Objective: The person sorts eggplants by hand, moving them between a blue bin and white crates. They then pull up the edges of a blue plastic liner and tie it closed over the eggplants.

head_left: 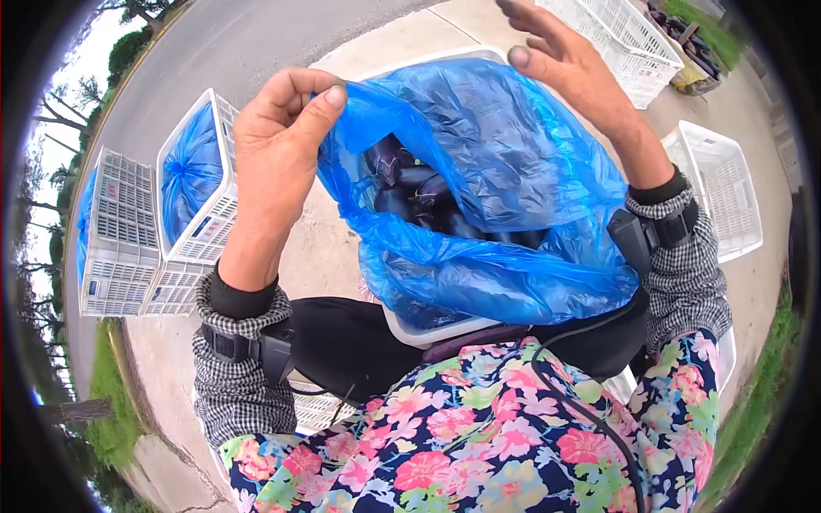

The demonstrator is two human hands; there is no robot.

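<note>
A blue plastic bag (513,162) lines a white crate (440,332) in front of my knees. Through its gap show several dark purple eggplants (419,184). My left hand (286,137) pinches the bag's upper left corner between thumb and fingers. Above the bag's far right side, my right hand (573,64) is raised with its fingers apart, touching nothing that I can see. The bag's far side is folded partly over the eggplants, and its near edge hangs over the crate's rim.
To the left, white crates (128,231) hold blue bags, one of them gathered shut (192,171). White crates stand at the upper right (629,51) and the right (727,188). More eggplants (688,43) lie at the top right. A road (231,51) runs beyond.
</note>
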